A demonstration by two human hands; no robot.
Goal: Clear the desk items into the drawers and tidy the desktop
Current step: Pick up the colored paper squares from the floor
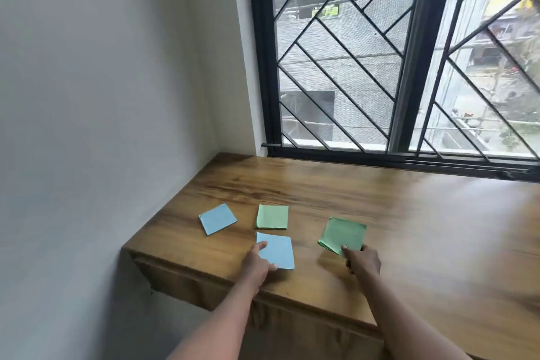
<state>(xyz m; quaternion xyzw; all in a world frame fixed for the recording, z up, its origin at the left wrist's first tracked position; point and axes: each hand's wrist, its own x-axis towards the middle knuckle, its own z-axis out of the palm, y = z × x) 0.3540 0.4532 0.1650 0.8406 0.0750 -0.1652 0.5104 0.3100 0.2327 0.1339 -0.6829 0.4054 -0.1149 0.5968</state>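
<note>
Several square paper pads lie on the wooden desk (409, 213). A blue pad (217, 218) sits far left, a light green pad (272, 217) beside it. My left hand (257, 266) pinches the near left edge of a second blue pad (277, 251), thumb on top, the pad still on the desk. My right hand (363, 261) grips the near corner of a darker green pad (342, 234), which is lifted slightly and casts a shadow.
A white wall closes off the desk's left end. A black-framed window with a diagonal grille (380, 67) runs along the back edge. Drawer fronts (175, 280) sit under the desk's front edge, shut. The desktop stretches away to the right.
</note>
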